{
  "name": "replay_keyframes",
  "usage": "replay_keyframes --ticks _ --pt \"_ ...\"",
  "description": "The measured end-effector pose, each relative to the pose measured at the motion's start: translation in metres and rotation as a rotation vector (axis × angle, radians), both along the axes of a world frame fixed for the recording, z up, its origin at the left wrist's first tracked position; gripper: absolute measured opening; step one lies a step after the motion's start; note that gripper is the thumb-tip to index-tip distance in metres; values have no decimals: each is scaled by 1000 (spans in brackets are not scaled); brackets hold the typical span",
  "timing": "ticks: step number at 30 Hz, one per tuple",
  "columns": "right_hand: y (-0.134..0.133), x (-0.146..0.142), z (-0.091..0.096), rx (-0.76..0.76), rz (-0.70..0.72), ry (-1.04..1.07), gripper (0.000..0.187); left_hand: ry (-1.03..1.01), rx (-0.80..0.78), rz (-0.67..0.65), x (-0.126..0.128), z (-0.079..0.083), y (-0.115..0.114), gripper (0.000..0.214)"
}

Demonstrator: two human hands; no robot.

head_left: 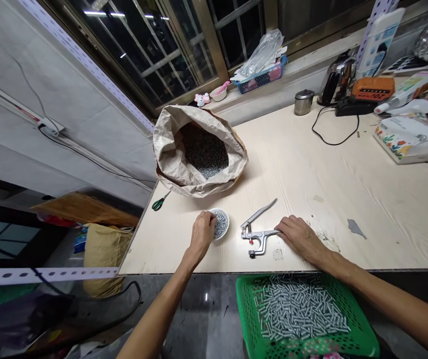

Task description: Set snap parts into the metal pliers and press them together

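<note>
My left hand (203,230) is at the left side of a small white bowl (228,230) of small metal pieces (221,225). Its fingers are bent together over the rim; whatever is between the fingertips is hidden. Silver snap pliers (259,236) lie on the table to the right of the bowl, jaw end toward the left, their upper handle (262,212) raised. My right hand (299,236) is closed around the end of the lower handle. Below the table edge, a green plastic basket (244,319) holds many threaded metal pieces (302,306).
A large paper-lined sack (167,144) of dark and silver metal pieces stands behind the bowl, on the pale table (292,174). Green-handled scissors (158,203) lie at its left. A kettle (336,80), metal canister (304,102), cord and tissue pack (408,134) occupy the back right.
</note>
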State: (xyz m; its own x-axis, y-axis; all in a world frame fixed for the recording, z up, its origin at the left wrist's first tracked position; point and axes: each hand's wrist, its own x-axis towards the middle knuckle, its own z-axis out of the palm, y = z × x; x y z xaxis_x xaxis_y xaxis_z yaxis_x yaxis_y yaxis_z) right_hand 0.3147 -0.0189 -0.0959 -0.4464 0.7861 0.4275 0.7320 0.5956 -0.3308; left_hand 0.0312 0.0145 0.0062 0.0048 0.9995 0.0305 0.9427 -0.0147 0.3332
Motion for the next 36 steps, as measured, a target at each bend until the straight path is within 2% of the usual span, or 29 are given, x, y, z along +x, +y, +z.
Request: replay_keyframes --ticks 2,6,9,12,16,21,27,30,36 --pt "0 0 1 8 3 -9 18 -232 -50 31 12 0 -14 12" --pt "-3 0 9 120 30 -79 21 -713 -329 162 39 -14 -47 27" --pt "-7 0 17 242 23 -131 23 -887 -369 283 48 -30 -64 36" --pt "-9 2 22 325 16 -144 23 -907 -344 358 49 -40 -74 41" --pt "-10 3 23 370 17 -142 21 -911 -315 399 50 -45 -80 44" --pt "-11 3 24 340 14 -153 24 -862 -274 376 58 -50 -79 42" --pt "-10 3 23 318 1 -153 24 -759 -300 345 61 -50 -74 40" --pt "-8 2 19 286 9 -164 24 -734 -375 342 57 -49 -68 40" --pt "-5 0 11 209 56 -161 23 -688 -733 266 49 -41 -56 40"
